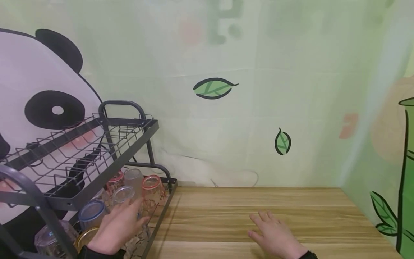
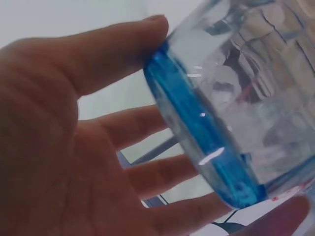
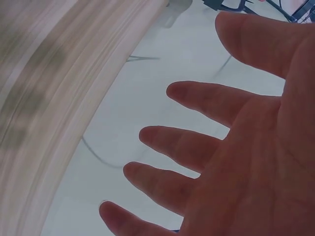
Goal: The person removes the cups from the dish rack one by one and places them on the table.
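On the lower tier of a dark metal rack (image 1: 163, 212), my left hand (image 1: 118, 223) reaches over the inverted glasses. The left wrist view shows a clear glass with a blue base (image 2: 204, 130) between the thumb and the spread fingers. The thumb meets the edge of the blue base, while the glass covers parts of the fingers; how firmly they touch it is hard to tell. A space lies between palm and glass. My right hand (image 1: 276, 235) hovers palm down by the wooden tabletop (image 1: 242, 201), fingers spread and holding nothing.
Several glasses crowd the lower tier, among them a red-rimmed glass (image 1: 152, 194), a frosted glass (image 1: 133, 176), a blue-rimmed glass (image 1: 92, 212) and a faceted glass (image 1: 51, 239). Above them juts the upper wire basket (image 1: 113, 163). A printed cloth backdrop (image 1: 252, 108) stands behind.
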Available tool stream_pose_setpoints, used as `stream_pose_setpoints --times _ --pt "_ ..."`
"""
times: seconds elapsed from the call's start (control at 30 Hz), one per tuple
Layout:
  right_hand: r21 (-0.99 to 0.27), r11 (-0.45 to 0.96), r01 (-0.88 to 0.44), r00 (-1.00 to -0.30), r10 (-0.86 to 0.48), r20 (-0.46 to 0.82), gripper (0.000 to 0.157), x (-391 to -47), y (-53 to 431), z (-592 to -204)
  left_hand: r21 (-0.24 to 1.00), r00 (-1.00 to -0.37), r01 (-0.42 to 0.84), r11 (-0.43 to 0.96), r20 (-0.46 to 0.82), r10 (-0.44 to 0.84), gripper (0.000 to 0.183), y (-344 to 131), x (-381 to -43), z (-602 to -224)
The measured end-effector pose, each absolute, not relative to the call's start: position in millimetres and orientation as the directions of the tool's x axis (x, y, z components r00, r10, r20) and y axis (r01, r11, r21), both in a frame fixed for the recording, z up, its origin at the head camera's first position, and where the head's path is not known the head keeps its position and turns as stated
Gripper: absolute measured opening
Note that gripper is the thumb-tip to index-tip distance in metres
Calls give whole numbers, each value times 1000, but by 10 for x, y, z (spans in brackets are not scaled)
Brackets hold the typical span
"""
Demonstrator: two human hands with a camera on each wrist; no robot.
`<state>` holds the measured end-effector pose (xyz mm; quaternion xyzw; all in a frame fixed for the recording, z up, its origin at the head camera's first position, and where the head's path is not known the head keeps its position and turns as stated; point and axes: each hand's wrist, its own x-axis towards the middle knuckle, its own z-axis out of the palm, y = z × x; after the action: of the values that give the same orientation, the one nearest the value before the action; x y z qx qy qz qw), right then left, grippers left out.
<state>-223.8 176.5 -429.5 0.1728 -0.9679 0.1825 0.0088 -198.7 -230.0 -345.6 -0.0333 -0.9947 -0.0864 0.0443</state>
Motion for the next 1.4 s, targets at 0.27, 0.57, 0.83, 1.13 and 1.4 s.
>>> stream_pose_setpoints --times 0.27,0.57,0.83,1.13,1.4 --pt "-387 868 -311 -947 -317 51 58 -2234 1766 -4324 211 -1000 29 977 17 26 79 -2330 -1978 -3443" --pt "-402 861 -312 -945 -326 34 58 -2222 1731 -4347 227 -1000 25 973 -11 29 71 -2341 -1980 -3442" --pt "-398 859 -321 -941 -336 35 59 -2211 1713 -4338 223 -999 41 974 3 41 63 -2350 -1966 -3440" --pt "-415 840 -349 -928 -372 28 61 -2235 1717 -4358 221 -999 35 975 -1 36 72 -2358 -1947 -3402" --pt "-406 854 -325 -936 -352 8 58 -2220 1711 -4314 188 -974 140 972 201 101 59 -2273 -1873 -3314"
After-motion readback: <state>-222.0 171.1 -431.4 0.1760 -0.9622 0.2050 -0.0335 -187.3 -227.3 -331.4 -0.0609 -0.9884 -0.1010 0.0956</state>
